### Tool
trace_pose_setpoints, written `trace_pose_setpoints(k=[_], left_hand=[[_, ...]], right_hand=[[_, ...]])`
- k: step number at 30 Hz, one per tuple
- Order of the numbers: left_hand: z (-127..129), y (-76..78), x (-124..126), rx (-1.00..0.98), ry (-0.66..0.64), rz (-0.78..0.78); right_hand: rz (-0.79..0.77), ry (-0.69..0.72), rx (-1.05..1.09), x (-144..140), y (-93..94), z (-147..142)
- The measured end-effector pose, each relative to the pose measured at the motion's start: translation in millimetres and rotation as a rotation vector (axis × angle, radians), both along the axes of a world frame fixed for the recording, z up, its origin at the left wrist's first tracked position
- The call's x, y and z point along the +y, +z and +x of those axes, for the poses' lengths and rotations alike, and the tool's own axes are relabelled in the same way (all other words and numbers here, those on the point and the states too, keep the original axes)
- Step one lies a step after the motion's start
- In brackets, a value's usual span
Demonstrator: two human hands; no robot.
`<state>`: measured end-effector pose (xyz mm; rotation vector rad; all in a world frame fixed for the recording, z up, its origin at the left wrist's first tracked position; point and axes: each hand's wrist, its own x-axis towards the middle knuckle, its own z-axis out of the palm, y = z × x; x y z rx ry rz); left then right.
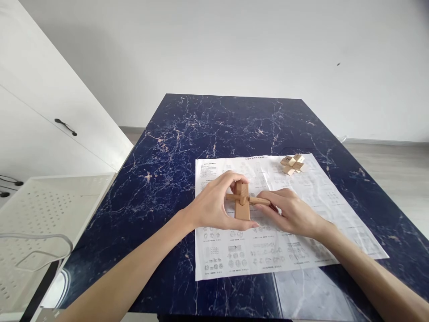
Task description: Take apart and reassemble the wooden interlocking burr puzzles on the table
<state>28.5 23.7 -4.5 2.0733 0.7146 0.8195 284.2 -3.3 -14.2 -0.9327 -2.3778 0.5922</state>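
Observation:
A brown wooden interlocking puzzle (242, 211) is held just over a printed instruction sheet (211, 264). It has an upright flat block crossed by a thinner horizontal bar. My left hand (214, 203) is closed around the block, thumb at its lower end and fingers at its upper end. With thumb and fingers, my right hand (291, 212) pinches the right end of the crossing bar; that end is partly hidden by the fingers. Both hands hold the same puzzle. Rows of small diagrams and text cover the sheet, some hidden under the hands.
A second, lighter wooden burr puzzle (292, 164) rests on the sheet's upper right. The dark blue marbled table (214, 120) reaches toward a white wall. At left stand a white cabinet (67, 103) and a perforated white surface (43, 201) with a cable (40, 235).

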Motion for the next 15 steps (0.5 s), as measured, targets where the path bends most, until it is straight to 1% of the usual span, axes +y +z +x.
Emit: trace_pose_setpoints(k=[5, 9, 15], left_hand=[[0.1, 3.8, 0.6, -0.046, 0.024, 0.092], [-0.1, 6.9, 2.4, -0.104, 0.06, 0.187], [0.9, 2.8, 3.1, -0.135, 0.086, 0.222]], right_hand=[[0.04, 0.014, -0.034, 1.6, -5.4, 2.3], [0.063, -0.013, -0.06, 3.0, -8.1, 2.7], [0.071, -0.035, -0.071, 4.7, -9.0, 1.8]])
